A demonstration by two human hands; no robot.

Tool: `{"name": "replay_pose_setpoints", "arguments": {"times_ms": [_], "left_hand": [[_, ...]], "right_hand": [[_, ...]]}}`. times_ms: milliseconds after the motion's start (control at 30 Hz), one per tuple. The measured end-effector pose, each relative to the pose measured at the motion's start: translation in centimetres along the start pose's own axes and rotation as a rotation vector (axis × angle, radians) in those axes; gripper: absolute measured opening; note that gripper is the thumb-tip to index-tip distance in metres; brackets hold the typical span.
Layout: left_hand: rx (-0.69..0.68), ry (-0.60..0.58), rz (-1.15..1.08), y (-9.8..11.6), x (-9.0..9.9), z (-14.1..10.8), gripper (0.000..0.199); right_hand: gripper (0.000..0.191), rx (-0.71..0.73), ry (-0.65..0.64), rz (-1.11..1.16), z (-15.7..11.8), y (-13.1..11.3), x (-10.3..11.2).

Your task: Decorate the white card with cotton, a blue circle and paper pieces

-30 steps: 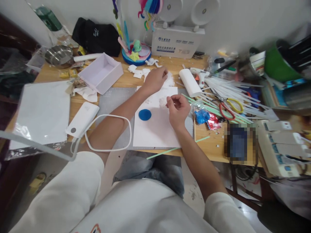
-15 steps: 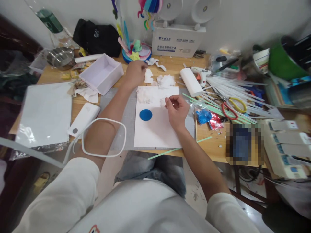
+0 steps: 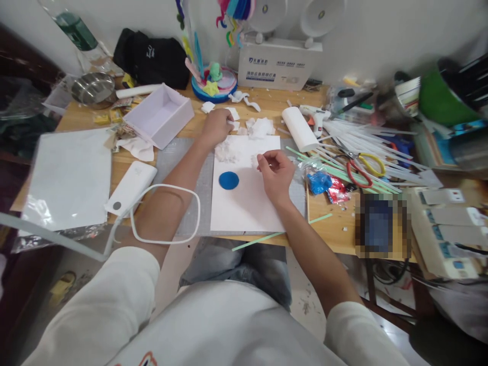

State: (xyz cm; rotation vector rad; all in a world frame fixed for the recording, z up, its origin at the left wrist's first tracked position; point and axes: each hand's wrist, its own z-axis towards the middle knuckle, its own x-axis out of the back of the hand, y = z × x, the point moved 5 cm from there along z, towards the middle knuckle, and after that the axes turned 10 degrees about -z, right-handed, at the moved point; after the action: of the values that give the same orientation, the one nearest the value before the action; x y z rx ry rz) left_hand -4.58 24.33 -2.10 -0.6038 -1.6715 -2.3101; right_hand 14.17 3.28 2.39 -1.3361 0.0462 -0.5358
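A white sheet [image 3: 247, 213] lies on a grey cutting mat [image 3: 192, 216] before me. On it sit a flat blue disc [image 3: 229, 180] and a patch of white fluffy bits [image 3: 227, 152]. My left hand [image 3: 217, 127] is above the sheet's far left corner, its fingers pinched on a small white scrap of paper. Torn white paper pieces [image 3: 261, 127] lie just beyond the sheet. My right hand [image 3: 278, 175] hovers over the sheet's right side with thumb and fingers pressed together; a faint pale wisp shows by the fingertips, too small to name.
A white looped tube [image 3: 199, 216] crosses in front of my left forearm. At left are a lilac box [image 3: 163, 114], a white device [image 3: 131, 188] and a bagged white sheet [image 3: 68, 178]. Scissors [image 3: 358, 170], white strips [image 3: 366, 137] and a glue gun [image 3: 320, 117] lie at right.
My left hand has come down and toward me from near the round blue tray, and a white scrap now shows at its fingertips. My right hand has barely moved.
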Motion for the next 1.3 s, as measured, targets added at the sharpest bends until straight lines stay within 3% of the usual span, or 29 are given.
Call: {"name": "replay_pose_setpoints", "arguments": {"times_ms": [233,333,467,600,733,900,1033,1167,1300], "left_hand": [[0.033,0.201,-0.149,4.1,3.6,-2.2,0.016],[0.157,0.111,-0.517,6.8,3.1,-4.9,0.016],[0.317,0.094,-0.693,9.2,2.9,-8.7,0.026],[0.369,0.18,-0.774,8.1,4.2,-9.6,0.023],[0.407,0.285,-0.888,5.7,5.4,-9.5,0.011],[0.44,0.383,-1.001,4.8,5.6,-10.1,0.022],[0.486,0.447,-1.018,5.3,5.4,-10.7,0.025],[0.479,0.422,-1.027,6.0,5.1,-10.9,0.036],[0.464,0.381,-0.99,6.4,4.7,-10.9,0.03]], "right_hand": [[0.021,0.013,-0.007,0.013,-0.1,0.0,-0.1],[0.021,0.015,0.003,0.039,0.1,-0.2,0.0],[0.021,0.008,0.017,0.049,0.1,0.0,0.1],[0.019,0.023,0.006,0.008,0.1,0.0,0.2],[0.01,0.079,-0.107,-0.246,2.0,-1.5,-0.4],[0.017,0.386,-0.395,-0.772,7.4,-4.9,-5.5],[0.023,0.482,-0.598,-1.091,10.5,-4.4,-10.2],[0.017,0.444,-0.667,-1.153,12.0,-2.7,-12.4],[0.017,0.383,-0.59,-1.024,12.6,-2.5,-12.6]]}}
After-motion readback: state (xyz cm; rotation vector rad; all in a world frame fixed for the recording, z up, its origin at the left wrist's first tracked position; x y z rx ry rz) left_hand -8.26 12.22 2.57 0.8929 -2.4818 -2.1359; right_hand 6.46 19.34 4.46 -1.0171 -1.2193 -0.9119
